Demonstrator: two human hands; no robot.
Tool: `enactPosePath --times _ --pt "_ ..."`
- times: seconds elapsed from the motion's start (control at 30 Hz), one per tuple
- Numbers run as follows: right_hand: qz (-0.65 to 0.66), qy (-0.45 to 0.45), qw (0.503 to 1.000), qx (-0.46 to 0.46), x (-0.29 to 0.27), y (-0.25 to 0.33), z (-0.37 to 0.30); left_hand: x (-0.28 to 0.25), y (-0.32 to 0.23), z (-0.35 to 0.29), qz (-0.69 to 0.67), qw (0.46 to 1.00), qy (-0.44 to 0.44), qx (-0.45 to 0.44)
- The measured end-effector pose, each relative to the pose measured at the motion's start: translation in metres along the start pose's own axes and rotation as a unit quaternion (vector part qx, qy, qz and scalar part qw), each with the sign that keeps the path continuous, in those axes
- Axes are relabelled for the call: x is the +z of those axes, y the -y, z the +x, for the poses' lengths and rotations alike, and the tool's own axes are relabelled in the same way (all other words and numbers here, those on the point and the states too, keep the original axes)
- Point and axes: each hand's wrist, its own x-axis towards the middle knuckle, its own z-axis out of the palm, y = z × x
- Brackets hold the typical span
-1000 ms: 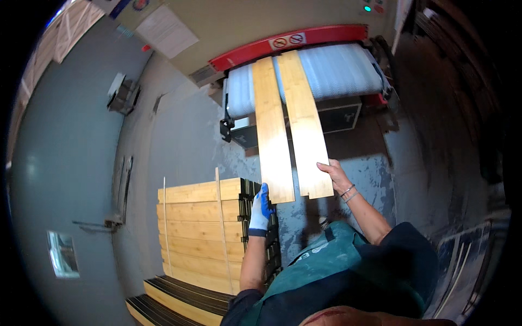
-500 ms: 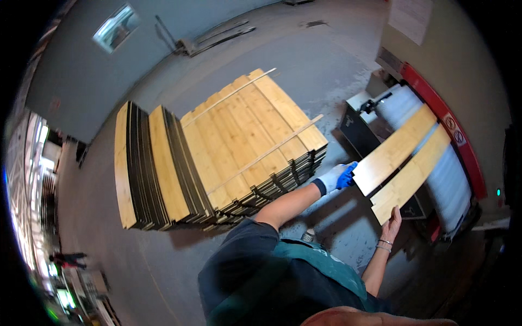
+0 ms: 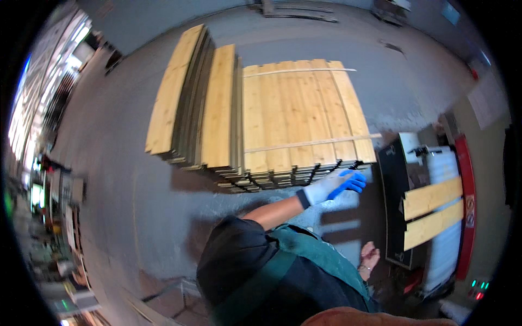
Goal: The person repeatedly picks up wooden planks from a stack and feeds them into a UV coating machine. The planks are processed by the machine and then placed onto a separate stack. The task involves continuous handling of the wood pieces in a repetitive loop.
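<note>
My left hand [image 3: 336,186], in a white glove with blue-coated fingers, reaches out beside the near edge of the plank stack [image 3: 293,119]. Its fingers are stretched and hold nothing. My right hand [image 3: 370,254] is bare, low in front of my body, with its fingers loosely bent and empty. Two light wood planks lie side by side on the machine's pale infeed bed [image 3: 441,266]: a far plank [image 3: 432,198] and a near plank [image 3: 434,224]. Both hands are apart from them. The planks' far ends reach the red-framed machine opening.
Two taller rows of upright-stacked planks, an outer row [image 3: 176,92] and an inner row [image 3: 219,108], stand left of the flat layer. Thin wood strips [image 3: 312,144] lie across the layer. A red machine frame [image 3: 466,209] stands at right. A pallet jack [image 3: 299,12] is at the back.
Both hands have let go of the two planks, which now rest on the machine bed. My left hand has moved toward the stack, my right hand back toward my body. The view has turned left.
</note>
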Motion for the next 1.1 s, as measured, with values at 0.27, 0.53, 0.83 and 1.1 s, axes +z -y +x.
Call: enactPosePath --times 0.27,0.53,0.83,1.1 --pt "-0.43 -0.076 0.873 0.216 0.184 -0.276 0.178 0.01 -0.249 -0.287 0.422 0.672 -0.55 0.261" --pt "-0.549 0.242 0.749 0.281 0.449 -0.554 0.217 -0.107 -0.28 -0.422 0.481 0.441 -0.698 0.294" --pt "-0.71 0.264 0.637 0.145 0.524 -0.68 0.205 -0.067 -0.292 -0.42 0.71 0.301 -0.592 0.233" --pt "-0.633 0.287 0.712 0.103 0.515 -0.607 0.218 -0.036 -0.27 -0.384 0.746 0.402 -0.444 0.289"
